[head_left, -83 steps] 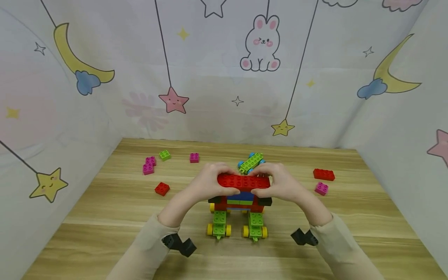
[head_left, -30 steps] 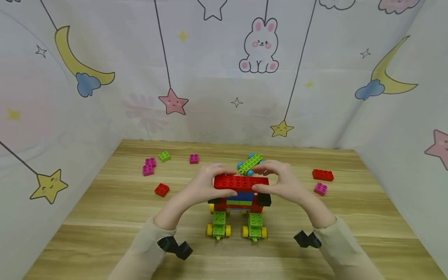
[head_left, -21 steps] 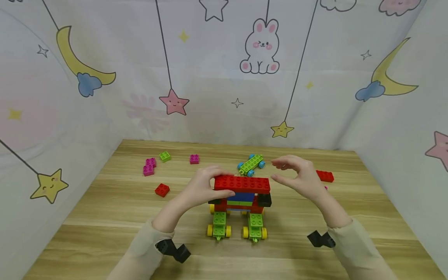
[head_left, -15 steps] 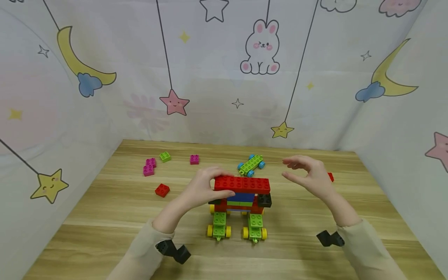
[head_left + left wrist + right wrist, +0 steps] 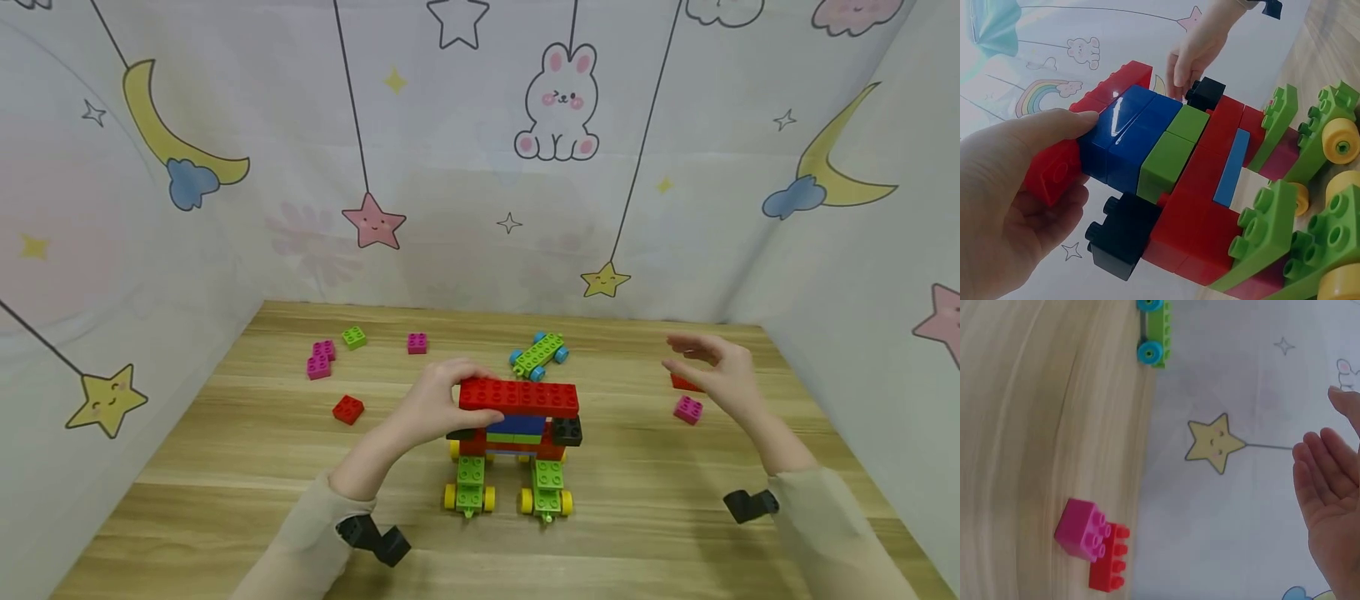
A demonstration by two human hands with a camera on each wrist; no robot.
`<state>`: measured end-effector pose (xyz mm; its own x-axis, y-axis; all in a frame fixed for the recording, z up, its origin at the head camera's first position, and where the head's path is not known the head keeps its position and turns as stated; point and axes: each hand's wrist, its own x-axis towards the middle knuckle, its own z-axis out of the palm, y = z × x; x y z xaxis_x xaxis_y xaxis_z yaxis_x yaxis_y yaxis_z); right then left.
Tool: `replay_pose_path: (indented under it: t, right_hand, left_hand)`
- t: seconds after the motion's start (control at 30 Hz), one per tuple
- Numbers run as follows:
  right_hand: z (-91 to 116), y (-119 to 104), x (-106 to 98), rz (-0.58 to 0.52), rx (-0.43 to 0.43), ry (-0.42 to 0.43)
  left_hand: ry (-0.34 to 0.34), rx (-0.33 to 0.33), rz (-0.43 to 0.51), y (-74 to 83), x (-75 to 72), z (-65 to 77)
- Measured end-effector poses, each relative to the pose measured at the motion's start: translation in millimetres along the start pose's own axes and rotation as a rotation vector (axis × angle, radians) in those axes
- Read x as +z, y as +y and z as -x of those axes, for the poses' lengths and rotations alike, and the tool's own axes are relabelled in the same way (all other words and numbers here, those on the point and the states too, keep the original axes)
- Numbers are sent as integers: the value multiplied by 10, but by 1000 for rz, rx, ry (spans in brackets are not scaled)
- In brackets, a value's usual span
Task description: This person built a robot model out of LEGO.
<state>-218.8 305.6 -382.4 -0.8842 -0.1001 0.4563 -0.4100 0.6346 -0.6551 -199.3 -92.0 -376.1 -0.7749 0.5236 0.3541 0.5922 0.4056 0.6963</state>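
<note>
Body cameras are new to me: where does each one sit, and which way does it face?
Head: on the head, facing forward and down at the toy-brick build; shows the left hand, right hand and sleeved forearms.
Left wrist: on that wrist, facing the build close up; shows the left hand gripping red bricks, right hand beyond.
Right wrist: on that wrist, facing tabletop and printed backdrop; shows part of the right hand.
Shared by head and right wrist: the blue-wheeled green base.
</note>
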Motion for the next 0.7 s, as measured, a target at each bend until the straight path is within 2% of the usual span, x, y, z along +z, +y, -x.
replay_pose_path:
  t: [0.17, 0.33, 0.7]
  right_hand:
    - [11, 222, -123, 22, 43, 2]
    - [30, 450, -256, 57, 150, -34]
    - [7, 787, -348, 152, 277, -168]
  left_hand:
    - [-20, -36, 40, 10, -19, -1]
    - [-33, -62, 53, 32, -34, -4]
    - [-37, -72, 63, 17, -34, -7]
